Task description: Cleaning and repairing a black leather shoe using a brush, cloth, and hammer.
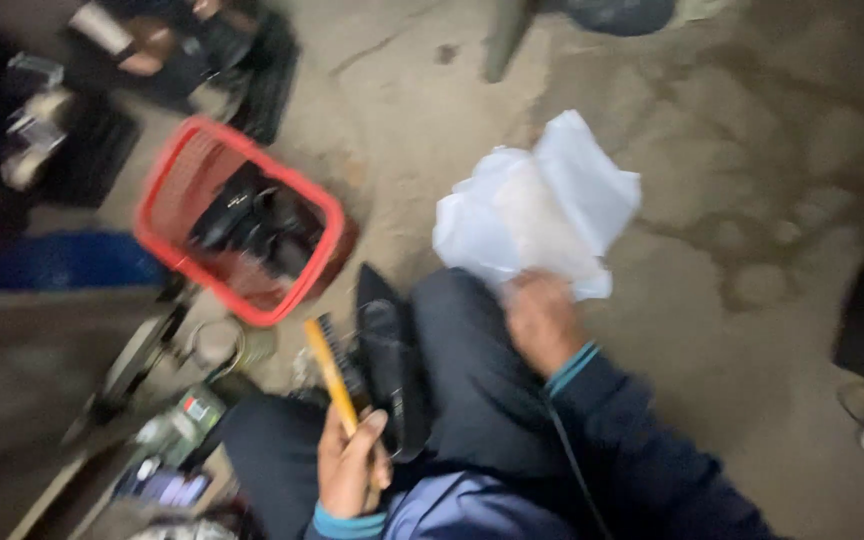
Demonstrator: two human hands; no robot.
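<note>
Brush with yellowish handle and dark bristles sits lower centre, gripped in left hand, beside a black shoe lying on the person's dark-trousered lap. Right hand, centre frame, pinches crumpled white cloth or paper held above the concrete floor. Red basket of dark shoes upper left, blurred clutter lower left; view is motion-blurred.

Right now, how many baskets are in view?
1: a red basket stands on the floor, beyond the left hand holding a brush. The blurred dark corner may hide others.
</note>
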